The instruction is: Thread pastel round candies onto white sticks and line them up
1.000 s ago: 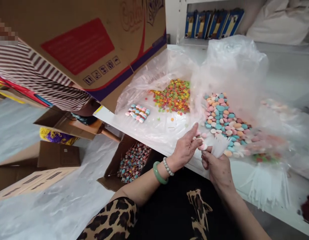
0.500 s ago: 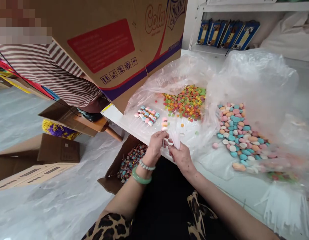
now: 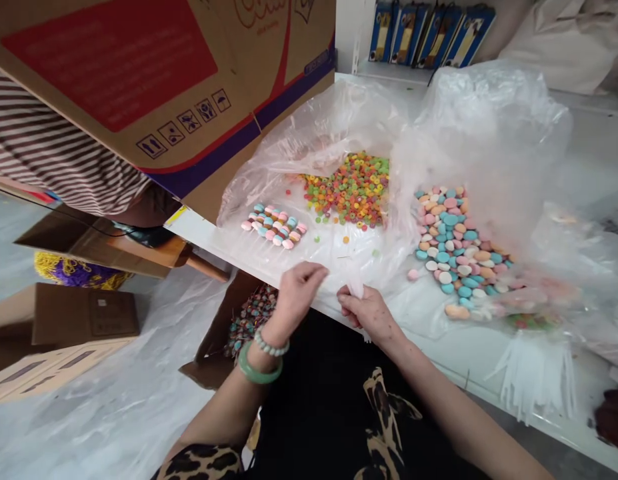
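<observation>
My left hand, with a beaded bracelet and a green bangle at the wrist, hovers over the table's front edge. Its fingers are drawn together, and nothing shows in them. My right hand is closed around a bundle of thin white strips, whose ends stick out above and below the fist. Left of the hands, several stacked rows of pink, blue, white and brown beads lie side by side on plastic, with pale stems toward me. Beyond the hands is a heap of small multicoloured ring beads.
Pastel flat beads spill from a clear plastic bag on the right. More white strips hang near the table edge. A large carton stands back left; a box of finished-looking bead pieces sits below. A person in stripes is behind the carton.
The short bead stack that my left hand held is gone from its fingers, and another stack appears among the rows. The view has shifted; my right hand still grips the strips.
</observation>
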Tool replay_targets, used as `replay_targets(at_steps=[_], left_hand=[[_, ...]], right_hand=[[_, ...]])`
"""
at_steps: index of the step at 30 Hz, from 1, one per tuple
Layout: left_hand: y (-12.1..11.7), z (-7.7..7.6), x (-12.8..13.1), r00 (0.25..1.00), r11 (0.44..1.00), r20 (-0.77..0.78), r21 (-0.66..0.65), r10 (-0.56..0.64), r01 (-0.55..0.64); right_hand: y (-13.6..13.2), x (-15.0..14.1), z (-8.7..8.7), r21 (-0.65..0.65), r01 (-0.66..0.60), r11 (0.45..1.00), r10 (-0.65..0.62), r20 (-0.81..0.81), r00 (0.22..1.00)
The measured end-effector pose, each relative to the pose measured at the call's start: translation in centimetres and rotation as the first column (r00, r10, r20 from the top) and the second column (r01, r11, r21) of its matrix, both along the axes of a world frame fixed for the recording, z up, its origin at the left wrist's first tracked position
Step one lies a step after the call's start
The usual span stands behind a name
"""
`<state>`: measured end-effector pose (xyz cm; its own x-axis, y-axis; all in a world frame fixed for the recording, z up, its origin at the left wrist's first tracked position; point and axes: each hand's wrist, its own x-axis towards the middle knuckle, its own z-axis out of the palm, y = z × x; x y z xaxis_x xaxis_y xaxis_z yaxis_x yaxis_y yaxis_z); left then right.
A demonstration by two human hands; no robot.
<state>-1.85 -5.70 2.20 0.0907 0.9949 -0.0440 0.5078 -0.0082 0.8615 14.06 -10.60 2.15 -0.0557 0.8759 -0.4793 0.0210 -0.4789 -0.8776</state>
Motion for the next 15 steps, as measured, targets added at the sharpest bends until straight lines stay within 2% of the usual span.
replay_targets(at_steps=[1,2,3,5,7,9,15], left_hand=[[-0.7,0.1,0.9,0.973,0.99,0.213,-0.092,-0.087,0.109],[-1.2,0.1,1.7,0.912,0.969,0.393,-0.157,-0.115,0.19],[-1.5,0.0,2.3,0.844,0.946,0.526,-0.209,-0.104,0.246],[-1.7,-0.1,3.0,0.748,0.918,0.663,-0.281,-0.024,0.278],[-1.6,-0.2,3.3,0.72,0.907,0.693,-0.317,0.021,0.278],[-1.6,-0.1,3.4,0.738,0.91,0.675,-0.316,0.016,0.27],[-1.9,0.9,4.4,0.802,0.921,0.59,-0.252,-0.097,0.297]], right_hand=[[-0.1,0.1,0.0,-0.007,-0.062,0.998,0.062,-0.001,0.998],[-0.2,0.2,-0.1,-0.016,-0.11,0.994,0.11,-0.007,0.994],[-0.3,0.3,0.0,-0.025,-0.14,0.99,0.14,-0.021,0.99],[-0.6,0.7,0.1,-0.039,-0.161,0.986,0.158,-0.079,0.984],[-1.0,1.4,0.5,-0.055,-0.164,0.985,0.153,-0.167,0.974],[-1.4,2.1,0.8,-0.079,-0.153,0.985,0.13,-0.234,0.963],[-2.4,3.9,1.4,-0.059,-0.077,0.995,0.062,-0.225,0.972]])
